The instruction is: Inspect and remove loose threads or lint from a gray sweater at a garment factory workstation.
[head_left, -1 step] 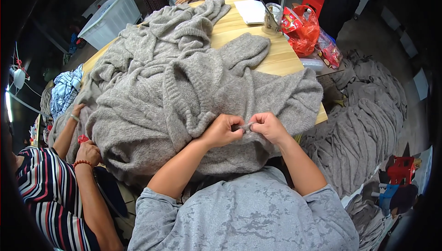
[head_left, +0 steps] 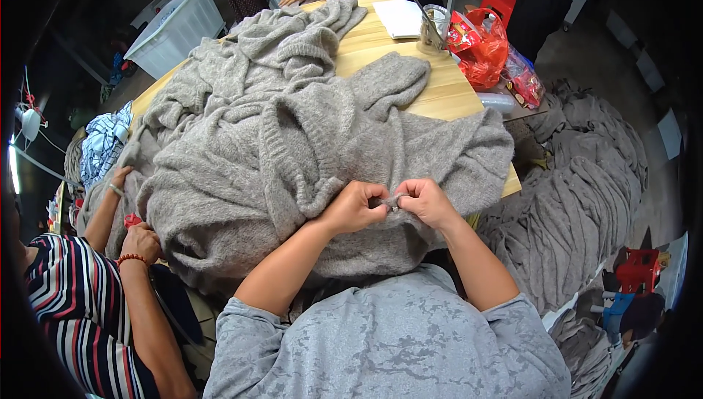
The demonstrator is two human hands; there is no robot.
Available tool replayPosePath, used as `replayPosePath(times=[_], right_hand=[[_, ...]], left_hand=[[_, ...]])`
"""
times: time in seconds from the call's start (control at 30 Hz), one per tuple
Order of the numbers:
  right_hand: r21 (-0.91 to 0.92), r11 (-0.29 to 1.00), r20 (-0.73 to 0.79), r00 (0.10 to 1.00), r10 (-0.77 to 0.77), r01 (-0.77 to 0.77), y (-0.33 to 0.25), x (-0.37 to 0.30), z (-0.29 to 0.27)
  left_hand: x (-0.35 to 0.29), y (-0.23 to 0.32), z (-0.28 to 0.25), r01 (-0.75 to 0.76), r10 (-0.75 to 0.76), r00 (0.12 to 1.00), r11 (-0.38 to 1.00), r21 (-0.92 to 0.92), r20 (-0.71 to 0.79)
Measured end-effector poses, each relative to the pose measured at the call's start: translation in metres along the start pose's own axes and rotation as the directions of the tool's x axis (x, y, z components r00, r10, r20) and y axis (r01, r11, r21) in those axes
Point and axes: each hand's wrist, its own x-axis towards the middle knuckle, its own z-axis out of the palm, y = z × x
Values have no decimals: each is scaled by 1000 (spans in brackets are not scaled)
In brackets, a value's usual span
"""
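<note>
From my end of the head feed: the left hand was nearly closed, thumb and fingertips pinching a small bit of the gray knit cloth; the right hand had a narrow pinch on the same bit, just beside the left, fingertips close but apart; I saw a tiny bright spot at the right fingertips, too small to tell what it was. The cloth lay heaped across the wood-topped table, its near side hanging over the edge toward the wearer's gray shirt; a ribbed band ran down the middle of the heap, left of both hands; one narrow sleeve-like part lay beyond them on bare wood. To the left I had a co-worker in a striped top — one co-worker's hand at the heap's edge, the other hand holding a small red thing I couldn't identify. Far side of the table: white paper, and a red plastic bag near the right corner; white bin past the far left edge; more gray-brown fabric piled in folds right of the table.
</note>
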Motion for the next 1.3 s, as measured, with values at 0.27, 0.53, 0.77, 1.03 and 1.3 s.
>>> replayPosePath(times=[0.27,0.53,0.77,1.03,1.3], right_hand=[[113,994,67,998,-3,-4,-6,-15,4],[-531,738,-212,778,-591,416,-12,-30,19],[-700,658,27,932,-363,277,-63,-28,13],[-22,355,-94,352,-931,934,-134,-277,-93],[-330,926,283,955,-87,183,-114,-272,-35]], left_hand=[[6,2,-7,182,-166,982,959,-218,88],[0,28,-1,131,-133,991,916,-380,19],[-38,111,-4,-394,482,874,770,502,-54],[-31,80,-93,-116,479,759,766,632,-441],[-21,31,-91,81,451,852,385,919,-264]])
